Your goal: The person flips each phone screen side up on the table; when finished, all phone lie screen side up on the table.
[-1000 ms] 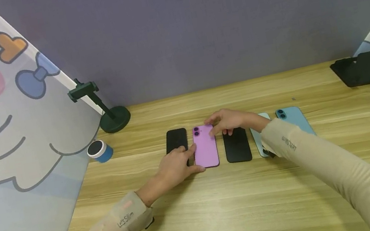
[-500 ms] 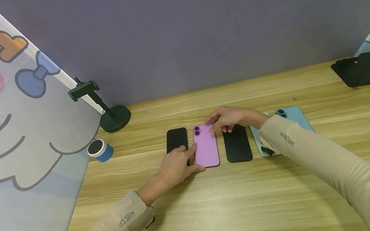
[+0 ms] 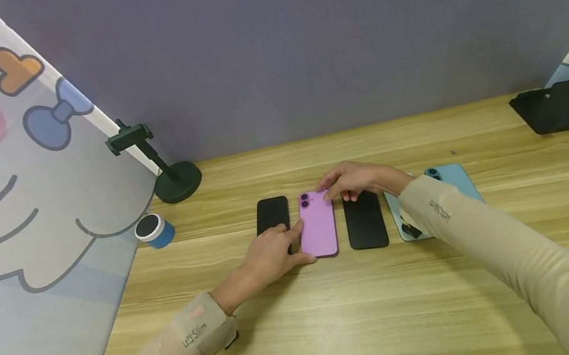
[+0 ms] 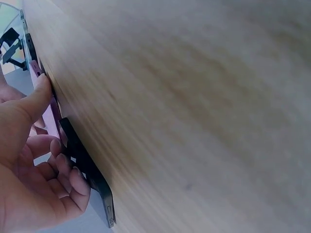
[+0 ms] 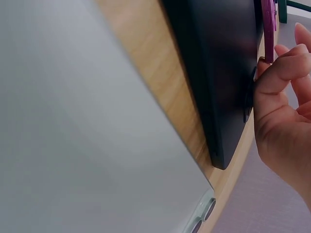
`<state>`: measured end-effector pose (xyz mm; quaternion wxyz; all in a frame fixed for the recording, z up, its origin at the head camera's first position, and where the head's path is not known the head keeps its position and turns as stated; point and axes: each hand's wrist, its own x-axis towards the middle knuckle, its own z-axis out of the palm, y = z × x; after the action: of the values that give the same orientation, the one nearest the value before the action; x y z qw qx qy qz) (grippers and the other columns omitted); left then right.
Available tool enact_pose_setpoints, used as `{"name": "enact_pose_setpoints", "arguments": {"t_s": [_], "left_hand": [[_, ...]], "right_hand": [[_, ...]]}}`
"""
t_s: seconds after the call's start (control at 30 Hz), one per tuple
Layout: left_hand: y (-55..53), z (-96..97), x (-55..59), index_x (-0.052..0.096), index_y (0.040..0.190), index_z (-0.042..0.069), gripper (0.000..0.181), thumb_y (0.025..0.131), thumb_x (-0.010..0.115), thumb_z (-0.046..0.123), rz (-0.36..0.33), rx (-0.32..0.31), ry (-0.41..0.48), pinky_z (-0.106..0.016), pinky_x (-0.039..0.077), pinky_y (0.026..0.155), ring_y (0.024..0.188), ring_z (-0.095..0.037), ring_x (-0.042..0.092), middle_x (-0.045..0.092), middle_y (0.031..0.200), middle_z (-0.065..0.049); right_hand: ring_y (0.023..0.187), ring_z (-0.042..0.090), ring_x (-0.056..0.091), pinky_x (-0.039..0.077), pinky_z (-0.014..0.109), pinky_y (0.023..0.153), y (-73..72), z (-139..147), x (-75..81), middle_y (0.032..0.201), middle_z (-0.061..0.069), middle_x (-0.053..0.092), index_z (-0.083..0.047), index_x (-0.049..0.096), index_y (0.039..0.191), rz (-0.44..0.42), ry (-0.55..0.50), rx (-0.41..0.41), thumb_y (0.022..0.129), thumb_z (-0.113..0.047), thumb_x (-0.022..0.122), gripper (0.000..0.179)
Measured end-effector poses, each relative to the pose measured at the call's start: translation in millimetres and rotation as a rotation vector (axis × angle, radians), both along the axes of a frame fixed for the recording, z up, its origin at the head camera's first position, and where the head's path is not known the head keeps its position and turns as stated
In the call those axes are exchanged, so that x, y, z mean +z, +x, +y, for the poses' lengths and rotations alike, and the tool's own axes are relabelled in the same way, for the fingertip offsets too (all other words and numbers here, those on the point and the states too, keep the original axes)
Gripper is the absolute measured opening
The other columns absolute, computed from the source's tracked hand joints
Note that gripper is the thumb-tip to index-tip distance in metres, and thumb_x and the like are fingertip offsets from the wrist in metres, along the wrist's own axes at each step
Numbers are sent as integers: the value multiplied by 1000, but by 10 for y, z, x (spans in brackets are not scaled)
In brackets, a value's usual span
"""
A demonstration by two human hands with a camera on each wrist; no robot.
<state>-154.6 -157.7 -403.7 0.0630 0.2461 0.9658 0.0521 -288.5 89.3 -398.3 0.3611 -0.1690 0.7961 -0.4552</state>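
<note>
A pink-purple phone (image 3: 317,229) lies back up on the wooden table, its two camera lenses at the upper left. At its lower left, my left hand (image 3: 269,254) has the thumb on the bottom edge and the index finger at the left side. My right hand (image 3: 356,179) reaches in from the right and grips the phone's top right corner. In the left wrist view, the other left fingers (image 4: 73,182) curl beside a black phone (image 4: 90,160). The right wrist view shows the right thumb and fingers (image 5: 279,80) at the end of the purple phone (image 5: 268,31).
Black phones (image 3: 271,213) (image 3: 365,226) flank the purple one. Farther right lie a pale green phone (image 3: 397,215), partly under my right sleeve, and a blue phone (image 3: 459,181). A dark green stand (image 3: 177,182), a blue-white jar (image 3: 154,231) and a black stand (image 3: 554,106) are farther out.
The purple phone has shifted very slightly to the right between my hands. My right hand has moved slightly up toward its top edge; the left hand stays nearly still.
</note>
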Motion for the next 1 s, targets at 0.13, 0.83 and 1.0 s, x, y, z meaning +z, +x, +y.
{"name": "enact_pose_setpoints", "arguments": {"t_s": [0.13, 0.83, 1.0], "left_hand": [[1, -5, 1, 46, 150, 12, 87, 84, 68, 64, -17, 7, -6, -23, 43, 58, 65, -10, 47, 65, 93, -6], [-19, -25, 8, 43, 152, 13, 87, 84, 67, 62, -63, -4, 19, -25, 43, 60, 65, -10, 46, 61, 88, -3], [-24, -31, -5, 44, 151, 12, 86, 85, 67, 62, -49, -13, 20, -26, 47, 63, 68, -11, 49, 65, 95, -8]], "right_hand": [[58, 8, 49, 43, 22, 54, -11, 2, -10, 118, 8, 68, -15, 64, 136, -14, 0, -7, 95, -21, 69, 42], [56, 8, 46, 42, 23, 53, -12, 29, 13, 75, 1, 57, -14, 64, 135, -45, -23, -25, 95, -21, 69, 41], [56, 9, 44, 41, 23, 52, -20, 32, 14, 72, 0, 55, -15, 65, 135, -42, -33, -32, 94, -19, 70, 42]]}}
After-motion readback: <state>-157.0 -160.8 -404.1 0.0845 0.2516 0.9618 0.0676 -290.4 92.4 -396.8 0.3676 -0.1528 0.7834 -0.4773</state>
